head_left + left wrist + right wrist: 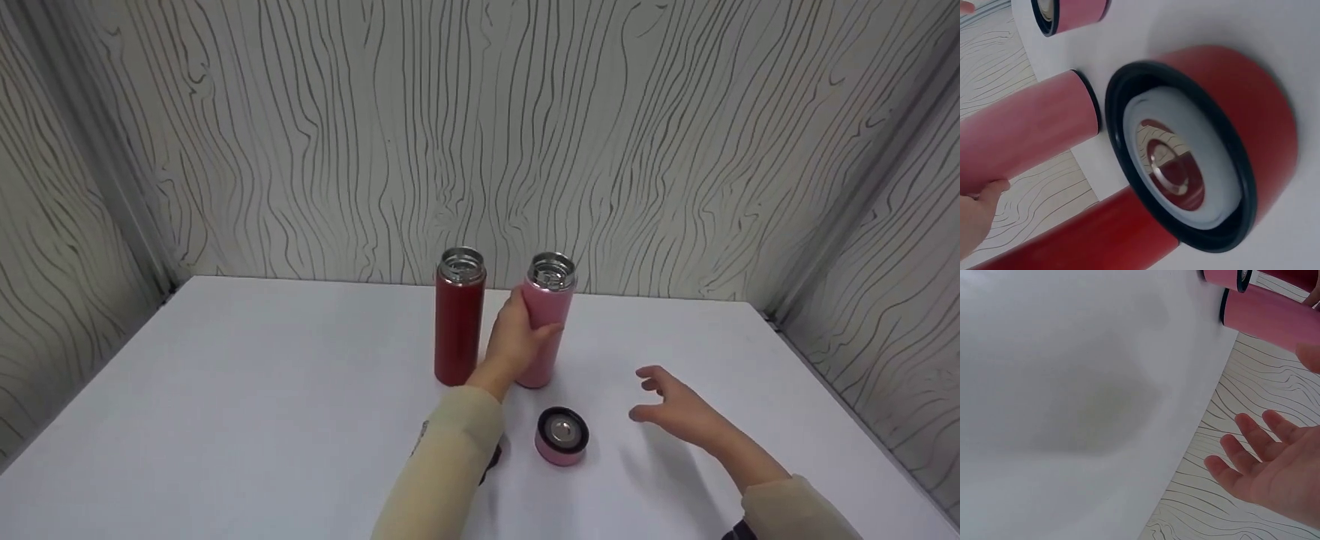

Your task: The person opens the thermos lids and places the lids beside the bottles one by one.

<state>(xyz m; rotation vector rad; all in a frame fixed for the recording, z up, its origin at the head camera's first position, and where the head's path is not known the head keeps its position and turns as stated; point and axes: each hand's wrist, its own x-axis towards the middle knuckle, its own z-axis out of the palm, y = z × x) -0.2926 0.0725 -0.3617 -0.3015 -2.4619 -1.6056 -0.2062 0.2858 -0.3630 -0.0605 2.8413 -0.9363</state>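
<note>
My left hand (516, 339) grips the pink bottle (550, 309) around its upper half, thumb across the front. The bottle is upright and lidless, its steel mouth showing. Just left of it stands a red bottle (457, 330), also without a lid. In front of the pink bottle a pink lid (559, 454) lies with its inner side up. A red lid (1266, 129) with a black rim and white inner ring looms large in the left wrist view; my left sleeve mostly hides it in the head view. Over the table at right, my right hand (681, 411) holds nothing, fingers loosely bent.
The white table (262, 405) carries these things near its middle. A wood-grain patterned wall (480, 135) rises along its back edge. Similar panels (45, 247) stand at both sides.
</note>
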